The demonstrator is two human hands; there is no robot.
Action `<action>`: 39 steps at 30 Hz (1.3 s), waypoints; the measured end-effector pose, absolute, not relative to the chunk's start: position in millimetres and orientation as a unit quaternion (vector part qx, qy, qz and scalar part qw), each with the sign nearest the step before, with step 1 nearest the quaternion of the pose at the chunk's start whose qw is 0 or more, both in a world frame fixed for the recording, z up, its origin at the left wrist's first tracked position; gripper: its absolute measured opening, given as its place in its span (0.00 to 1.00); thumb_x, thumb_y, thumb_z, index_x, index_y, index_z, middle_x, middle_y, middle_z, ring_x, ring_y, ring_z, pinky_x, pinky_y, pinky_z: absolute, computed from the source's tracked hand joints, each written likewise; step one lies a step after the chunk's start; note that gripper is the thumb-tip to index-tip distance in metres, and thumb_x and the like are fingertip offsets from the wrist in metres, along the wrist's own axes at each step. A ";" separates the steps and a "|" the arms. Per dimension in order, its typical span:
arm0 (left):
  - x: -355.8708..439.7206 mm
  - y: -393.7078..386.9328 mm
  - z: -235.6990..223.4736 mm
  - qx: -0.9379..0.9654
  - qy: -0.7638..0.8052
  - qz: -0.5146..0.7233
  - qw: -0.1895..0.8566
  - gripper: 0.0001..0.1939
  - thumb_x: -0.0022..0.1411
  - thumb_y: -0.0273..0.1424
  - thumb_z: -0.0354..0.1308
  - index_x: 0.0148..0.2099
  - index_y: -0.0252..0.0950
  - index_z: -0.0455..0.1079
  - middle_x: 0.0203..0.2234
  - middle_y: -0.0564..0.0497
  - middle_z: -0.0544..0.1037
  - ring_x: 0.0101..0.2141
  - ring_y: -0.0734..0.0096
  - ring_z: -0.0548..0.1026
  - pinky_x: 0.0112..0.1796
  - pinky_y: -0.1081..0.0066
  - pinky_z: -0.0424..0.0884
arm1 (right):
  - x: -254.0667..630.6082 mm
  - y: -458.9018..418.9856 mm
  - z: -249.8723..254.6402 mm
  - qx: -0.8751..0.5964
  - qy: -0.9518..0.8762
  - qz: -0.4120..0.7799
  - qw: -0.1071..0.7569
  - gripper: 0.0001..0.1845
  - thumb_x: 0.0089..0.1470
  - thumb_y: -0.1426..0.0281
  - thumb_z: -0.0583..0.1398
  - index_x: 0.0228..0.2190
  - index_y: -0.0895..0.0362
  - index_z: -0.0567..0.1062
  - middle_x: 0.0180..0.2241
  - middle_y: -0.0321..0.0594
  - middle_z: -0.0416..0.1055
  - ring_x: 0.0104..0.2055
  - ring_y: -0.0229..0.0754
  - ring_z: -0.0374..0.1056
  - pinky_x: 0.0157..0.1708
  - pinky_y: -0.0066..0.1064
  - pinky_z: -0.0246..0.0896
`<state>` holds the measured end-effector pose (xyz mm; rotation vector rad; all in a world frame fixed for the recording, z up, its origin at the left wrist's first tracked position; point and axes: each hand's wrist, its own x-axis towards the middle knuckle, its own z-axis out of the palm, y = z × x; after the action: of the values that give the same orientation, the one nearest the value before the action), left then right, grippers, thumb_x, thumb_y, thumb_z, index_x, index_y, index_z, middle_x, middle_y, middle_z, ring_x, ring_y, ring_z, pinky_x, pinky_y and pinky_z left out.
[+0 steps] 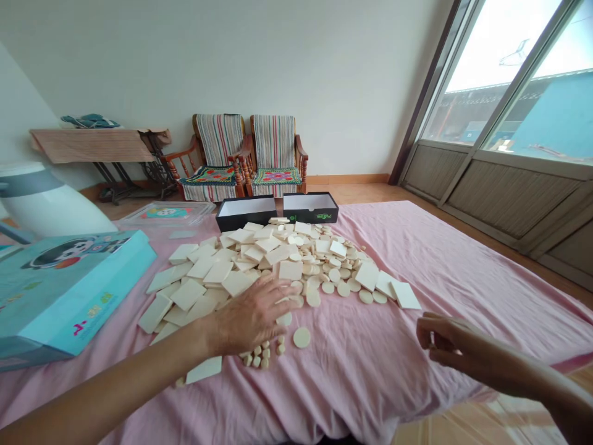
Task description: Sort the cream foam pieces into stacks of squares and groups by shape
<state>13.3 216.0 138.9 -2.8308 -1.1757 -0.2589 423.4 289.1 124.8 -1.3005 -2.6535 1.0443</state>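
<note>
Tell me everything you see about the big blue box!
The box looks like shiny cardboard, light blue, and seems closed. It lies on the pink cloth, cut off by the picture's left edge. Its top shows a black-and-white ball and an orange one; one side has pink and yellowish markings. A white jug stands behind.

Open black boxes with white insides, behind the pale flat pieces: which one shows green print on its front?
The right-hand black box: green print shows on its front wall, none on the left-hand black box.
</note>
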 end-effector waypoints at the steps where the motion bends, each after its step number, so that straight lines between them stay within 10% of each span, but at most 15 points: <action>1: 11.8 204.6 140.7 -0.929 -0.363 -0.071 0.003 0.26 0.64 0.44 0.53 0.61 0.40 0.60 0.59 0.42 0.65 0.60 0.54 0.60 0.61 0.51 0.49 | 413.2 294.6 129.8 -0.408 -0.851 0.330 0.010 0.03 0.53 0.70 0.55 0.30 0.54 0.68 0.29 0.36 0.66 0.30 0.38 0.60 0.31 0.29 0.58; 11: 12.8 178.9 114.7 -0.924 -0.382 -0.024 0.020 0.27 0.69 0.29 0.46 0.67 0.48 0.48 0.64 0.50 0.58 0.65 0.60 0.51 0.63 0.50 0.41 | 218.2 341.1 149.4 -0.273 -0.885 0.307 0.220 0.11 0.52 0.72 0.58 0.39 0.56 0.73 0.37 0.40 0.71 0.29 0.34 0.68 0.30 0.27 0.62; 20: -5.0 181.4 102.7 -0.875 -0.464 -0.015 0.137 0.34 0.63 0.16 0.45 0.67 0.46 0.49 0.65 0.47 0.56 0.65 0.59 0.49 0.62 0.49 0.47 | 261.0 411.1 108.3 -0.444 -0.812 0.216 0.310 0.12 0.53 0.66 0.56 0.37 0.57 0.75 0.35 0.43 0.76 0.34 0.42 0.72 0.34 0.33 0.67; 28: 9.3 185.6 101.3 -0.857 -0.483 -0.066 0.167 0.25 0.69 0.40 0.47 0.65 0.40 0.54 0.65 0.44 0.55 0.65 0.55 0.51 0.63 0.48 0.44 | 263.1 452.3 82.1 -0.547 -0.811 0.121 0.170 0.38 0.57 0.48 0.49 0.59 0.59 0.62 0.57 0.55 0.64 0.59 0.57 0.58 0.55 0.48 0.53; 39: 23.0 191.4 99.4 -0.873 -0.464 -0.057 0.140 0.33 0.67 0.43 0.49 0.69 0.42 0.45 0.66 0.48 0.55 0.64 0.53 0.51 0.62 0.48 0.45 | 175.1 382.8 120.4 -0.481 -0.849 0.190 0.114 0.32 0.58 0.46 0.48 0.52 0.57 0.66 0.50 0.54 0.66 0.54 0.58 0.61 0.49 0.48 0.56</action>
<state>23.0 191.4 99.4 -2.5228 -1.3396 -0.1647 175.1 382.8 120.4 -1.4089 -2.4881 0.5556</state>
